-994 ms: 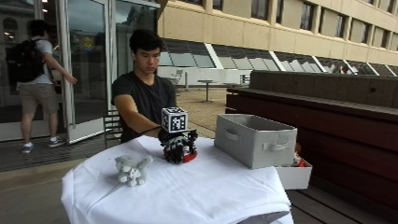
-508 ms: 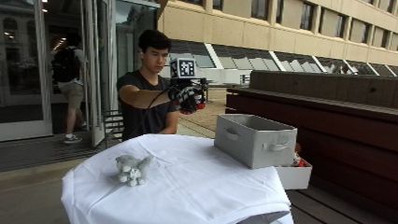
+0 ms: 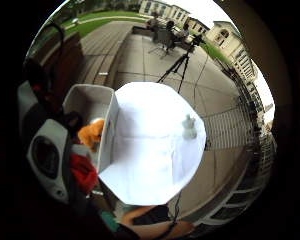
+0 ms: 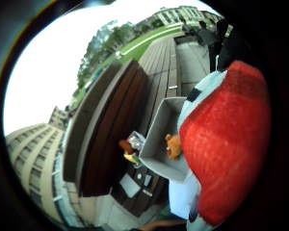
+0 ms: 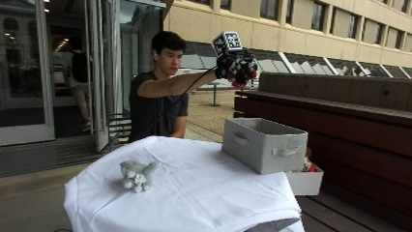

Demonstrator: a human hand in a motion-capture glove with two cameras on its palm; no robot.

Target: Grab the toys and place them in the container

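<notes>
We are outdoors on a paved terrace. Building (image 5: 289,29), glass doors (image 5: 38,72) and wooden bench (image 5: 334,111) surround our table (image 5: 193,193).

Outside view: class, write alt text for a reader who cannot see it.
A person's gloved right hand holds a red toy high above a grey container on a white-clothed table. A grey plush toy lies on the cloth.

A white-clothed table (image 5: 193,193) bears a grey container (image 5: 264,144) and a grey plush toy (image 5: 138,175).
</notes>
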